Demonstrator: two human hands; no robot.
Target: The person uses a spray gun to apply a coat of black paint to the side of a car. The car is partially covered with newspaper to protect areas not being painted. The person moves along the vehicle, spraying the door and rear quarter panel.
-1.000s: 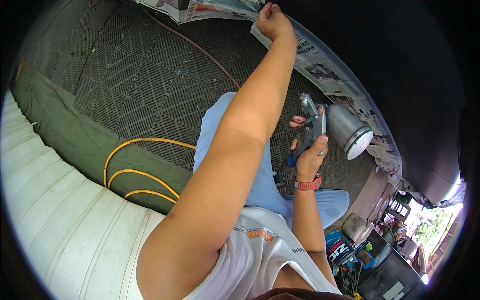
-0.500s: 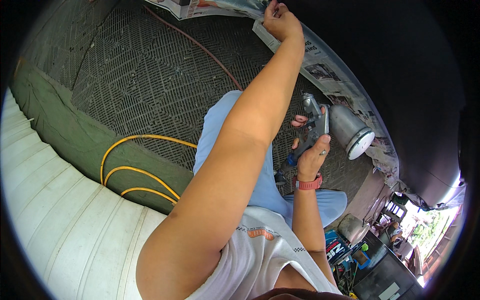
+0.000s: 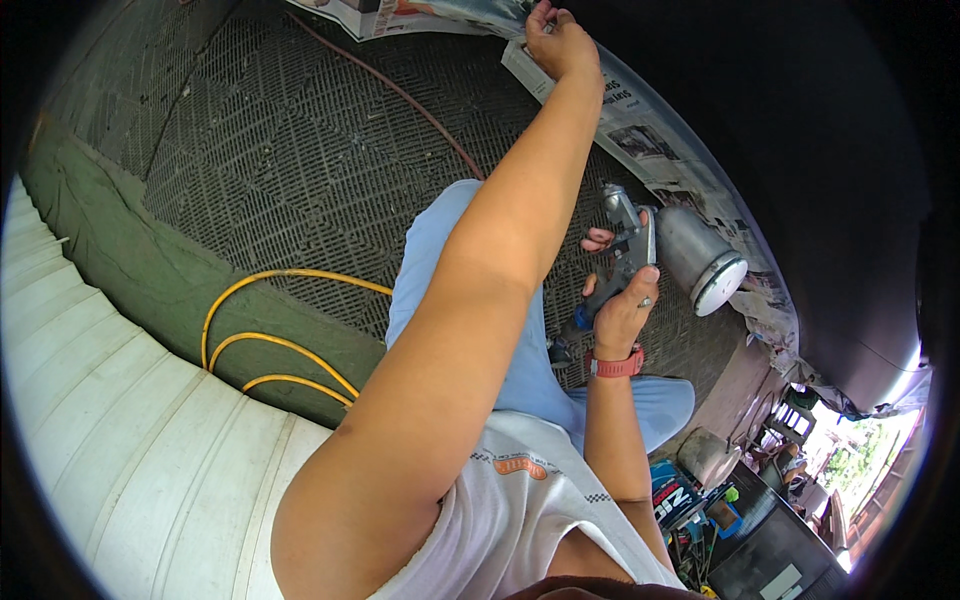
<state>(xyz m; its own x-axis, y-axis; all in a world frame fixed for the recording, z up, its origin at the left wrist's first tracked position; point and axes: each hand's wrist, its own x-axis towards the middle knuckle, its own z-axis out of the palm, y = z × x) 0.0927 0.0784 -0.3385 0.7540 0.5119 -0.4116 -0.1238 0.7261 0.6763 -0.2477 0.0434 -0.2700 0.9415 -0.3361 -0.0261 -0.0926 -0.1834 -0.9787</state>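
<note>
My right hand [image 3: 624,312], with a red watch at its wrist, is wrapped round the handle of a grey metal spray gun [image 3: 633,250]. The gun's silver cup [image 3: 692,245] tilts to the right and its pale round end faces me. At the far side, my left hand [image 3: 565,45] reaches up with its fingers pinched at the edge of the newspaper sheets [image 3: 455,18]. Its fingertips lie close to the picture's rim, so their hold shows only in part. More newspaper [image 3: 645,140] runs along the lower edge of a large dark curved panel [image 3: 800,180].
A yellow hose [image 3: 290,272] loops over a green cloth [image 3: 130,220] beside white ribbed sheeting [image 3: 110,400]. A thin reddish hose [image 3: 400,95] crosses the dark patterned floor mat [image 3: 270,150]. Mixed containers and a black box [image 3: 790,540] stand at the lower right.
Almost nothing differs. My left hand and forearm have shifted very slightly left; my right hand still holds the spray gun in nearly the same place.
</note>
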